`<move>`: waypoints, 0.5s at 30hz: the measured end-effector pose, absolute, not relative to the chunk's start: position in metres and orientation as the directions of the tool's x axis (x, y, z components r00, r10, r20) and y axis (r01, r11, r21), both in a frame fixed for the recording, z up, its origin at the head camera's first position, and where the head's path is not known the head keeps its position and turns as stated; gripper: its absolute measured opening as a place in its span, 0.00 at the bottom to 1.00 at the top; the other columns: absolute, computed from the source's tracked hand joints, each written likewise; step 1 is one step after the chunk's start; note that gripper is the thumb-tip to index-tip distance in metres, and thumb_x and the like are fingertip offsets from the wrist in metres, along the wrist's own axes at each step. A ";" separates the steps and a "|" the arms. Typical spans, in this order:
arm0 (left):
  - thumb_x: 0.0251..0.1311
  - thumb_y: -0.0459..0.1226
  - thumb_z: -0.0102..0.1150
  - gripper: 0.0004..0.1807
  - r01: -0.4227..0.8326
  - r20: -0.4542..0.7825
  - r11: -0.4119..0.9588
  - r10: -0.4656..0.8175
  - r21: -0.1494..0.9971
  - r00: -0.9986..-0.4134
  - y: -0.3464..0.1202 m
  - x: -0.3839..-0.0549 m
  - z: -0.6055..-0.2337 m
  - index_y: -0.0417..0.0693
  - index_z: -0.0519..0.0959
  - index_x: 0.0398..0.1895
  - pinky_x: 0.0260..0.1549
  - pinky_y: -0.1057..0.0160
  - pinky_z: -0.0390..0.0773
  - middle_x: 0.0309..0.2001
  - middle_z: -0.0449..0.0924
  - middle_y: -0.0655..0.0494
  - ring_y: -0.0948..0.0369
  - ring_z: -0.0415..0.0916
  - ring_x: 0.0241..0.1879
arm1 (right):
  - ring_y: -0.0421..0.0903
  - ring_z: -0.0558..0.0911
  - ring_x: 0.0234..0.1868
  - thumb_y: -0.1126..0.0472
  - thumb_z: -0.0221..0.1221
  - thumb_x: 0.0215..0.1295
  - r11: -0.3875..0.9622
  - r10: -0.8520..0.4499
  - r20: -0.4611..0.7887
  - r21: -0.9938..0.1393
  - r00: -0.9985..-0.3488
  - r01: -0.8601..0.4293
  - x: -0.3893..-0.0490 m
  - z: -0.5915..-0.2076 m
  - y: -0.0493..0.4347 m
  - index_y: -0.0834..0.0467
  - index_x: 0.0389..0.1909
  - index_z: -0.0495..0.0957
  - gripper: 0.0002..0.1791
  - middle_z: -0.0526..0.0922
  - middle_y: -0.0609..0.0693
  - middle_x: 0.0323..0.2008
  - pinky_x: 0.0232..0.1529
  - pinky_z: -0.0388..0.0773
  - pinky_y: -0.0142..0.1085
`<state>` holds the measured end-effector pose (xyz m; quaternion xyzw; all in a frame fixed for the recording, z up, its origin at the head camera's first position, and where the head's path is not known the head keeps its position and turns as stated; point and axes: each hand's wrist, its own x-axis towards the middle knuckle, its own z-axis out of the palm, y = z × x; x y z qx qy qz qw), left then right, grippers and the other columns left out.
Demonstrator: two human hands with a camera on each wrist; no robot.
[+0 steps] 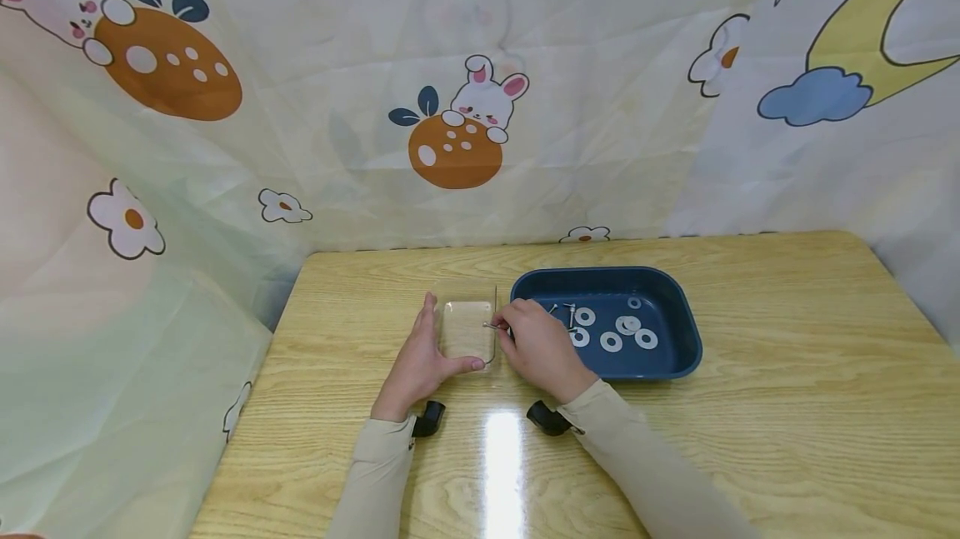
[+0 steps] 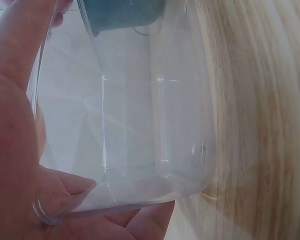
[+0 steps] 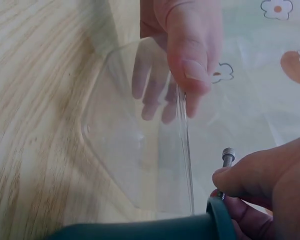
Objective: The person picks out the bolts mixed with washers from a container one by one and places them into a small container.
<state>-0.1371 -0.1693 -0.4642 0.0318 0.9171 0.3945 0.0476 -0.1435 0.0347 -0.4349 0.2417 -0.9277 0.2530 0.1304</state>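
Sleeves (image 1: 637, 456) cross the lower frame; at centre, the left hand (image 1: 418, 368) grips a clear box (image 1: 467, 335) while the right hand (image 1: 543, 347) pinches a bolt (image 3: 228, 156) beside its rim. Work looks early: none shows inside; other bolts (image 1: 572, 316) and washers (image 1: 639, 339) lie in the centre-right tray (image 1: 667, 297).

Before you stretched a pale, wood-grained table (image 1: 810, 356), its streaks running mostly from side to side and its far right corner rounded. On the part nearest you shone a bright white reflection (image 1: 503, 472). Directly on the tabletop, left of its middle, you had a clear, round-cornered container (image 1: 467, 322); just to its right lay a dark blue, rounded rectangular tray (image 1: 688, 331), its long side roughly along the far edge.
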 end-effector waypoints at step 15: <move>0.32 0.59 0.73 0.73 0.029 -0.065 0.695 0.109 0.719 -0.992 -0.170 -0.137 -0.465 0.54 0.28 0.73 0.63 0.48 0.55 0.73 0.39 0.54 0.52 0.44 0.69 | 0.39 0.75 0.36 0.59 0.60 0.59 0.766 -0.446 0.355 -0.323 -0.821 -0.556 -0.146 -0.436 0.019 0.51 0.33 0.83 0.04 0.79 0.43 0.33 0.34 0.76 0.33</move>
